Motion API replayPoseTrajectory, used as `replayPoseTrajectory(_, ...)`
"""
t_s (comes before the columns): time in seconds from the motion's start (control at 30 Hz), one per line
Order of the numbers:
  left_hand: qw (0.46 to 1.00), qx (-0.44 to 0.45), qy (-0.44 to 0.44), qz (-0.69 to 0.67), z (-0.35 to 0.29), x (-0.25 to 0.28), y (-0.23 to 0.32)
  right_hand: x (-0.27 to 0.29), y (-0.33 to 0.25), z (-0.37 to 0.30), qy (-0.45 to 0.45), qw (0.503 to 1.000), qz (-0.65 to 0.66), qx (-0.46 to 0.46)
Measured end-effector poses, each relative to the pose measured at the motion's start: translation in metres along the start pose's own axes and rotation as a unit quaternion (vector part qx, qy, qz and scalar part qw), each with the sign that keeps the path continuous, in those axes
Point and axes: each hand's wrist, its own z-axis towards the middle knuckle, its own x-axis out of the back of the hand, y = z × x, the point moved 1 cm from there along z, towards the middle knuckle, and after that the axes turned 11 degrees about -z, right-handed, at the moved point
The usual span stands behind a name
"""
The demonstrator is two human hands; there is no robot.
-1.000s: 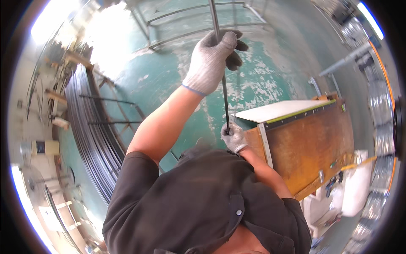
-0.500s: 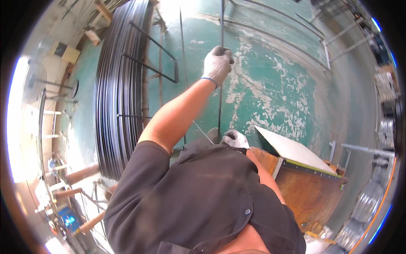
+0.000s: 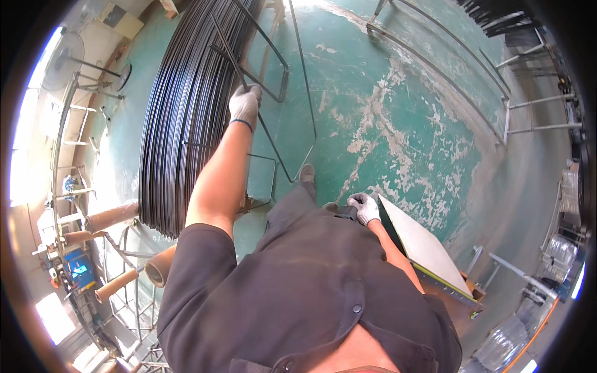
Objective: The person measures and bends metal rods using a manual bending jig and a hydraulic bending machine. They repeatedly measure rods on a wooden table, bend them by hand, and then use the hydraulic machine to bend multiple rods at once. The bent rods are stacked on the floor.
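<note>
My left hand (image 3: 247, 104), in a pale work glove, is closed round one long side of a thin black metal rod frame (image 3: 273, 147). The frame is bent into a narrow U, its bent end low by my shoe and its far end out of sight. Beside and partly beneath the left hand lies a tall stack of black metal rods (image 3: 183, 105). Two more bent rods (image 3: 283, 84) stick out over the stack's right side. My gloved right hand (image 3: 364, 207) is by my hip with its fingers curled; whatever they hold, if anything, is hidden.
A white panel (image 3: 423, 245) slopes on a box at my right. Beyond it, long metal frames (image 3: 435, 78) stand on the worn green floor (image 3: 348, 112). At the left are cardboard tubes (image 3: 116, 286) on a rack and a standing fan (image 3: 65, 59).
My left hand has moved left and carried the rod frame from in front of me to the edge of the stack. The right hand stays curled by my hip. The view has shifted.
</note>
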Motion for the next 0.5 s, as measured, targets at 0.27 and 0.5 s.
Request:
replayPoseTrajectory(0.27, 0.995, 0.0, 0.073, 0.068, -0.008, 0.064, -0.129, 0.023, -0.018, 0.078, 0.0, 0.999, -0.044, -0.017)
replayPoseTrajectory(0.5, 0.986, -0.011, 0.146, 0.076, -0.038, 0.138, -0.135, 0.05, -0.072, 0.119, -0.041, 0.993, -0.108, 0.017)
